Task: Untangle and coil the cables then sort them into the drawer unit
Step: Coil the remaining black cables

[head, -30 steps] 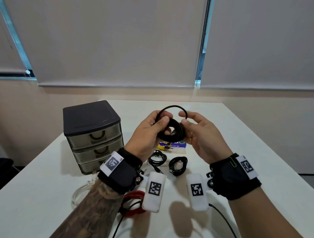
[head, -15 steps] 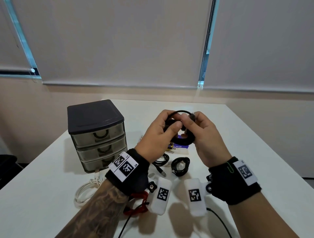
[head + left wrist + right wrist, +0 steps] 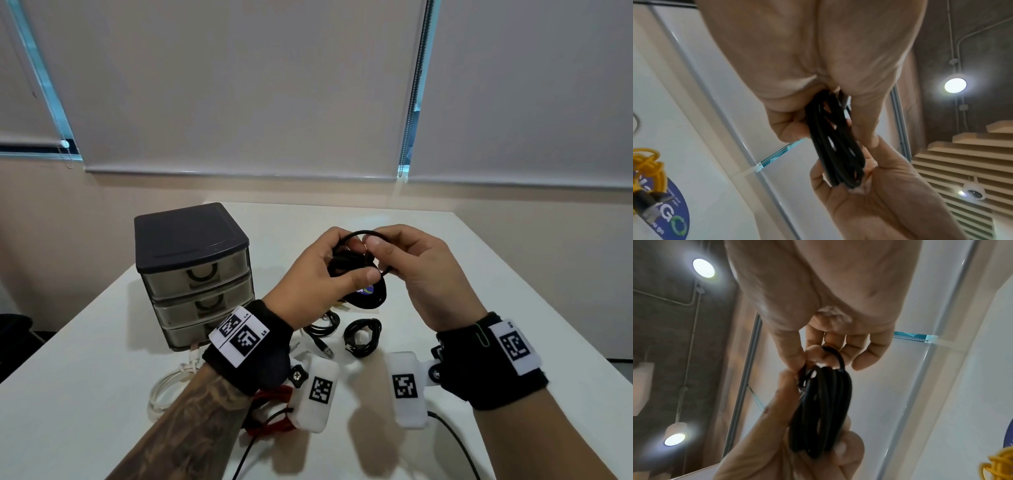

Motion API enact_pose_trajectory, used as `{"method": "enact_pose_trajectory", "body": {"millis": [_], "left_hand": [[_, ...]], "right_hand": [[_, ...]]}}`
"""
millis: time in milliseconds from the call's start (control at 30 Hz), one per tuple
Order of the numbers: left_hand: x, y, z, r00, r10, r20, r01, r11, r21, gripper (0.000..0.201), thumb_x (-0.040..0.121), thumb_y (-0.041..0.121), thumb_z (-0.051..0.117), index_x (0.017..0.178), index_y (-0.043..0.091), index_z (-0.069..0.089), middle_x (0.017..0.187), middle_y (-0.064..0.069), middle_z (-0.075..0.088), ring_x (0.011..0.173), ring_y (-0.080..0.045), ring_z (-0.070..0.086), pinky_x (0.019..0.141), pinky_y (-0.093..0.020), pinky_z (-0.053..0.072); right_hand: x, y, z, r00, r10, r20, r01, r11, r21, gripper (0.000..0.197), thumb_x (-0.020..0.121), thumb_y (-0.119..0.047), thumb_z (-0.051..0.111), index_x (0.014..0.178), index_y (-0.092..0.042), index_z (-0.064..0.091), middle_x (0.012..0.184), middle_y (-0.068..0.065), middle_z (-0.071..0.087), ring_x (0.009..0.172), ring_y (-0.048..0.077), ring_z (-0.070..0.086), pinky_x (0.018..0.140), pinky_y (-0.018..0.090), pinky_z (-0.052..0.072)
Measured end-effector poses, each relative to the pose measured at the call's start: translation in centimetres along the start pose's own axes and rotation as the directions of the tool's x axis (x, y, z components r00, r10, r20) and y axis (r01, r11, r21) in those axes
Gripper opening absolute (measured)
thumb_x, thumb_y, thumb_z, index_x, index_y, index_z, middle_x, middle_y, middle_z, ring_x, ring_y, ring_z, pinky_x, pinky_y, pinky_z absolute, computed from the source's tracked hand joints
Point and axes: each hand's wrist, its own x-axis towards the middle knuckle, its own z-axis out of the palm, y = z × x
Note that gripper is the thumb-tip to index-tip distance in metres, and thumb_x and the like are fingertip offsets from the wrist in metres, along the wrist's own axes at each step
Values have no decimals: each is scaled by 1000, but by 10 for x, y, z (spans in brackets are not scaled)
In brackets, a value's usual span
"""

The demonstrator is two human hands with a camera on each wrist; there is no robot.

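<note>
Both hands are up in the middle of the head view working one black cable coil (image 3: 364, 274): the left hand (image 3: 322, 270) has its fingers wrapped round the bundle of loops, and the right hand (image 3: 416, 267) is pinching the loose top loop between thumb and fingertip. Looks light and floppy, rubbery jacket, so probably grippy enough, but I'd guess the loops spring apart if you only hold one strand. Best bet is to clamp across the whole bundle like the left hand does and tuck the free end with the right. The drawer unit (image 3: 197, 274) sits at centre left, all three drawers closed. Two small black coils (image 3: 363, 337) lie on the table (image 3: 513, 308) below the hands, plus white (image 3: 168, 383) and red (image 3: 274, 397) cables at lower left.
</note>
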Motion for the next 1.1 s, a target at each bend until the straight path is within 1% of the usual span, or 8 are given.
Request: {"method": "enact_pose_trajectory", "body": {"millis": [100,233,300,367,467,667,933,1100], "left_hand": [[0,-2,1,1000,9,-28,-9,1000,-4,16,89,6,69,98,9,56,83,11,64,77,-5,63,71,-20,48],[1,-1,2,996,26,-82,-27,1000,-15,16,88,11,70,89,13,55,70,12,59,64,-6,57,62,-18,44],[1,2,3,993,60,-102,-62,998,-16,16,88,13,71,86,12,54,64,11,57,57,-5,53,59,-17,42],[0,4,5,989,92,-114,-96,995,-36,16,87,12,71,84,11,55,66,2,63,60,-7,57,61,-19,45],[-1,3,6,990,88,-111,-92,995,-27,17,83,15,74,85,12,57,75,1,66,67,-9,61,65,-21,48],[2,1,7,984,-158,-87,135,964,-230,39,91,50,48,87,13,60,77,4,60,56,-16,47,58,-24,42],[0,4,14,984,-175,39,174,984,32,22,101,12,45,98,11,67,87,-8,60,64,-13,49,58,-16,41],[-1,3,15,972,-227,57,223,973,63,22,101,15,44,99,12,66,75,-3,57,65,-12,51,54,-16,36]], "right_hand": [[-2,-1,6,994,-101,-52,93,987,-132,12,89,-12,74,101,-13,78,83,2,76,77,14,69,75,23,54],[-5,-5,10,956,-262,-130,221,938,-267,16,92,-15,71,108,-17,76,64,8,67,62,13,62,68,19,52],[-1,-6,5,981,-145,-127,126,981,-150,19,98,-17,64,114,-10,72,60,7,63,60,14,60,70,24,52],[2,-4,-2,999,41,31,-41,999,-5,29,97,-22,61,113,1,70,65,3,60,65,15,57,72,31,47],[2,-2,-10,976,126,176,-126,992,-9,42,87,-33,64,107,3,71,80,0,64,76,14,54,70,28,38],[5,-11,-12,988,-135,-77,118,974,-196,10,95,-17,67,93,-9,72,81,5,75,72,10,62,65,17,46],[10,-15,-18,887,-358,-291,297,926,-233,12,97,-13,66,86,-16,69,77,5,72,69,6,63,67,17,47],[13,-8,-19,856,-340,-389,290,939,-182,9,97,-13,66,91,-8,69,75,2,71,66,5,61,64,19,46]]}}
